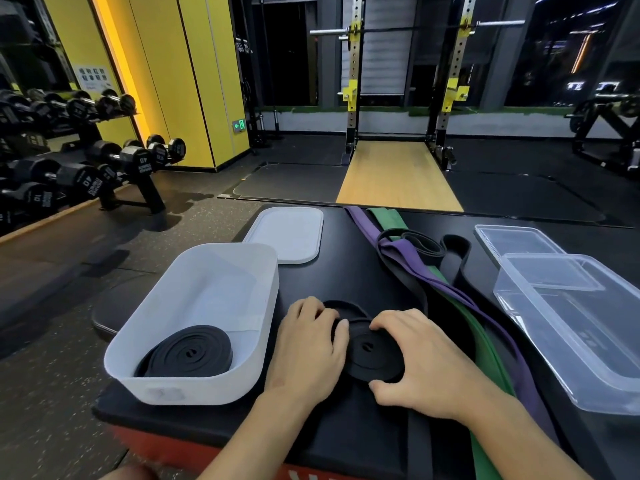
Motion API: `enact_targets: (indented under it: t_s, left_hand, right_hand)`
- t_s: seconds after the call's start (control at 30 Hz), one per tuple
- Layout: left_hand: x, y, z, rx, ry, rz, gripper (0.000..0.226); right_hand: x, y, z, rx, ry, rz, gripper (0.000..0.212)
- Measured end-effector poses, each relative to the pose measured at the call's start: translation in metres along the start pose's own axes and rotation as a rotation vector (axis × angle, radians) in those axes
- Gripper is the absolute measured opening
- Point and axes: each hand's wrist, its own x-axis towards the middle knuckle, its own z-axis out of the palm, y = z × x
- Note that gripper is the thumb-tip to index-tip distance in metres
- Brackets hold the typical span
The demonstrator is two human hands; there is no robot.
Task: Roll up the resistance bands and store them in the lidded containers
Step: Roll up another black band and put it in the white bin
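A black resistance band roll (372, 355) lies flat on the black box top in front of me. My right hand (415, 362) curls round its right side, thumb at its near edge. My left hand (308, 348) grips its left side, fingers over the loose outer loop. Another rolled black band (188, 355) lies inside the white container (194, 389) at left. Its white lid (287, 233) lies flat behind it. Purple (412, 258), green (485, 348) and black (457, 258) bands lie unrolled to the right.
A clear plastic container (575, 344) stands at the right edge with its clear lid (516, 240) behind it. The black box top (349, 271) ends just behind the bands. A dumbbell rack (90, 168) stands at far left, a squat rack (401, 98) ahead.
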Motion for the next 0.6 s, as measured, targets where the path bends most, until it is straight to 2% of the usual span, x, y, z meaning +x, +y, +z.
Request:
enact_targets:
  t_s: [0.13,0.47,0.6]
  left_hand:
    - [-0.003,0.0,0.0,0.001,0.08,-0.028,0.036]
    - [0.0,-0.007,-0.006,-0.195,0.092,-0.099,0.029]
    - [-0.002,0.0,-0.011,-0.175,0.087,-0.09,0.012]
  right_hand:
    - [-0.001,-0.003,0.0,-0.025,0.01,0.025,0.075]
    - [0.0,-0.005,-0.003,-0.04,0.017,0.104,0.071]
    - [0.0,-0.006,-0.003,-0.063,0.005,0.103,0.078]
